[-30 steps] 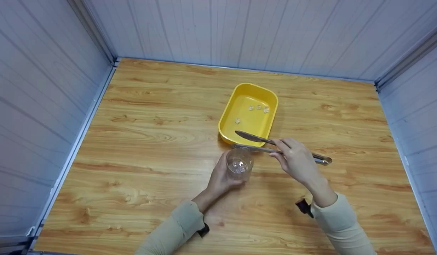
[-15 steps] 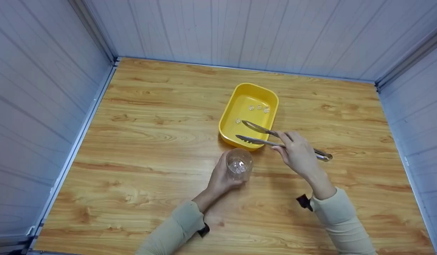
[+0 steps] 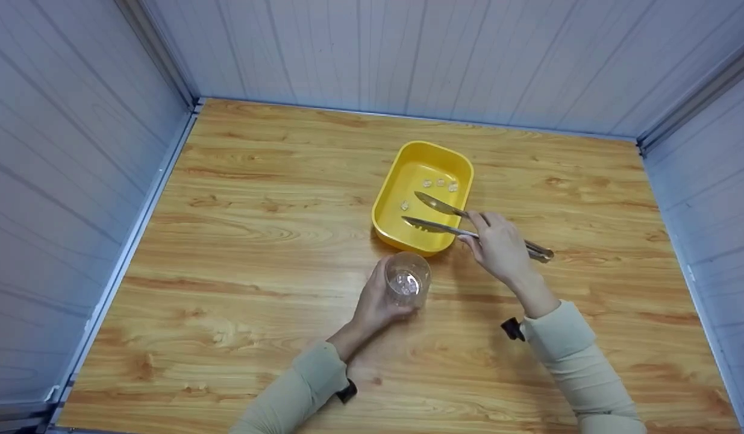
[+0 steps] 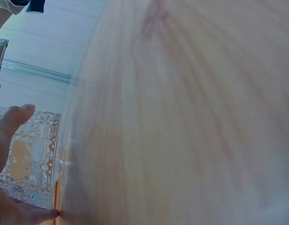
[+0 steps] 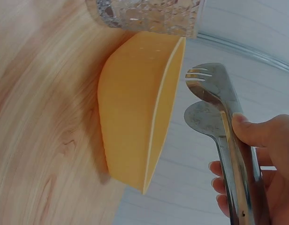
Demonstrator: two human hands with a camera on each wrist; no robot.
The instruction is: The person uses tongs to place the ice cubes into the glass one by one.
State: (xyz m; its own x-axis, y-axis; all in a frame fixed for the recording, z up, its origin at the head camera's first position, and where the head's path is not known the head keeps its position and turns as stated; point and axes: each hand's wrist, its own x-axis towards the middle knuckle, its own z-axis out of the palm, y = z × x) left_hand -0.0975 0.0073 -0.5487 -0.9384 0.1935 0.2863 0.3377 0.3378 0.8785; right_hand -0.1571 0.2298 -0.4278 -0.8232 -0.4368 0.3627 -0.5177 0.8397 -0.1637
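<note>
My left hand (image 3: pixel 376 298) is wrapped round a clear glass (image 3: pixel 408 280) that stands on the table, with a few clear pieces visible in its bottom. The left wrist view shows the patterned side of the glass (image 4: pixel 34 159) between thumb and fingers. In my right hand (image 3: pixel 501 250) are metal tongs (image 3: pixel 441 228), gripped midway, one arm slotted and one spoon-shaped. Their tips stand apart above the yellow tray (image 3: pixel 384 232), nothing between them. Several small clear cubes (image 3: pixel 440 182) lie in the tray, one (image 3: pixel 405 205) near the tongs' tips.
The tray stands just beyond the glass on the wooden table (image 3: pixel 257 241). Pale panel walls (image 3: pixel 384 60) enclose the table at the back and both sides. A dark strapped device (image 3: pixel 513 330) sits at my right cuff.
My right hand has moved the tongs away from above the glass's rim, forward over the tray, with their tips spread. The left hand and the glass have stayed in place.
</note>
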